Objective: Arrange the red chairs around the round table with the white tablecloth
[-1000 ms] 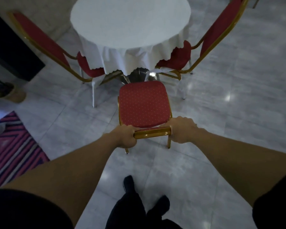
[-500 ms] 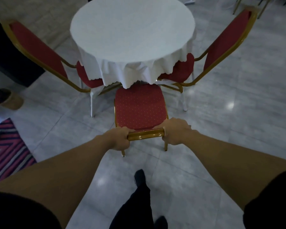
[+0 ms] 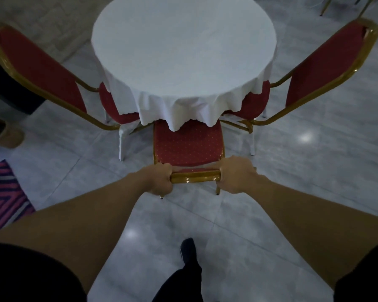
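A round table with a white tablecloth [image 3: 183, 46] fills the upper middle. Right below it stands a red chair [image 3: 188, 144] with a gold frame, its seat front tucked under the hanging cloth. My left hand [image 3: 158, 178] and my right hand [image 3: 237, 174] both grip the gold top rail of its backrest. A second red chair [image 3: 37, 68] stands at the table's left and a third red chair [image 3: 321, 62] at its right, both with seats partly under the cloth.
A striped pink and dark rug [image 3: 2, 197] lies at the left edge. A round tan pot [image 3: 4, 134] sits on the floor left, beside a dark cabinet [image 3: 7, 90]. My dark shoe [image 3: 188, 249] is on the grey tiled floor behind the chair.
The chair in my hands has slid forward toward the table, so its seat front now lies under the cloth. I have stepped closer with it.
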